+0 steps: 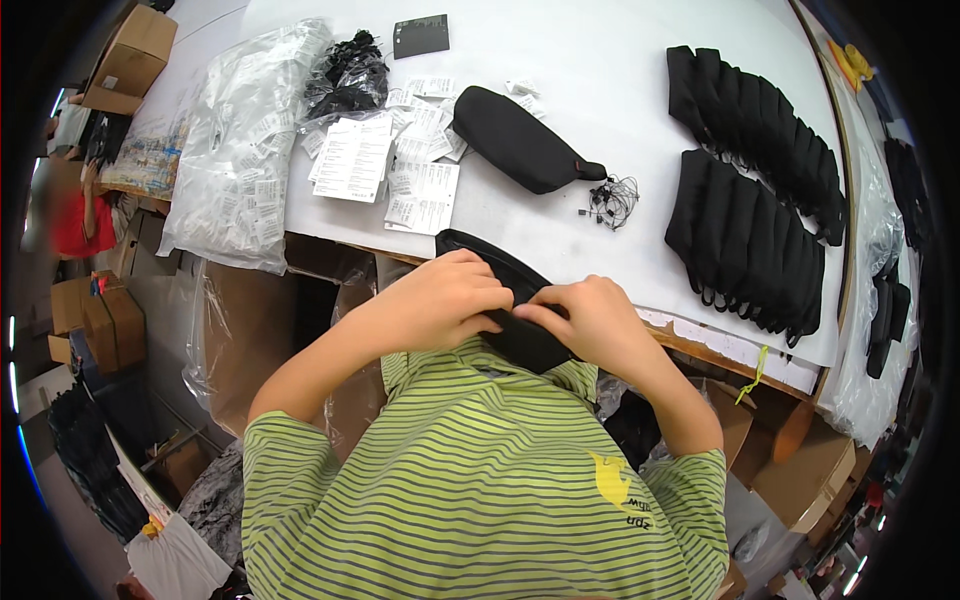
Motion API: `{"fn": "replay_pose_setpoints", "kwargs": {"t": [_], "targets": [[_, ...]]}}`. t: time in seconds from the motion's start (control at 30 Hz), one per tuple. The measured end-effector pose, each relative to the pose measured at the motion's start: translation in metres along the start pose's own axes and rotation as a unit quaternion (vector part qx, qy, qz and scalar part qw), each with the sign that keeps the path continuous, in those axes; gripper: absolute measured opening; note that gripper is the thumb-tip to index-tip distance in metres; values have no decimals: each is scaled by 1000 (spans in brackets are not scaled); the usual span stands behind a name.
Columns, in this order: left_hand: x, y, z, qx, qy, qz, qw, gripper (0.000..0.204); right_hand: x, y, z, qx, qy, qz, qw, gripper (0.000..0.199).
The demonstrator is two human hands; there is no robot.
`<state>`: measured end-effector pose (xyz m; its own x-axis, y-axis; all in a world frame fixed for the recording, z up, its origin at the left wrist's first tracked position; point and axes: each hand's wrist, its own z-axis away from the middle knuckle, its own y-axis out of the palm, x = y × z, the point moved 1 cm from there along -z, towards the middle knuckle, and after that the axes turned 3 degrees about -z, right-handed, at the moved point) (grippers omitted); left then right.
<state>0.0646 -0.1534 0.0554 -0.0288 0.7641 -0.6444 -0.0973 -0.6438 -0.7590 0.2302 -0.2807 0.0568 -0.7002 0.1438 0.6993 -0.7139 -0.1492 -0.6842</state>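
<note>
Against the table's front edge, close to my body, I have a black pouch point(520, 345) in both hands. My left hand point(450, 298) is closed, its fingers bent over the pouch's upper side. From the right, my right hand point(585, 312) pinches the same pouch near its middle, thumb toward the left fingertips. The fingers hide whatever small part lies between them. Just beyond lies another black pouch point(515, 140), long and rounded, with a small red mark near its narrow end. A loose bunch of thin black strings point(612, 202) rests beside that end.
Left of the pouches are stacked white printed tags point(352, 160), a clear bag of tags point(235, 150) and a bundle of black cords point(350, 75). A dark card point(421, 36) lies farther back. Two rows of black pouches point(745, 235) fill the right side. Cardboard boxes point(810, 480) stand below.
</note>
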Motion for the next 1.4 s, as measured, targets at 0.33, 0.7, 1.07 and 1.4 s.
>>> {"fn": "replay_pose_setpoints", "kwargs": {"t": [0.33,0.7,1.07,1.4], "targets": [[145,-50,-134,-336,-159,-49,927,27,-8,-7,25,12,53,-69,996,31],[121,-65,-149,-391,-51,108,912,16,-8,-35,43,-181,-35,90,979,21],[36,-61,-53,-543,-10,86,835,49,9,-62,14,-258,-119,262,922,18],[12,20,-63,-341,-66,792,503,50,23,-44,-4,-344,-141,150,916,25]]}}
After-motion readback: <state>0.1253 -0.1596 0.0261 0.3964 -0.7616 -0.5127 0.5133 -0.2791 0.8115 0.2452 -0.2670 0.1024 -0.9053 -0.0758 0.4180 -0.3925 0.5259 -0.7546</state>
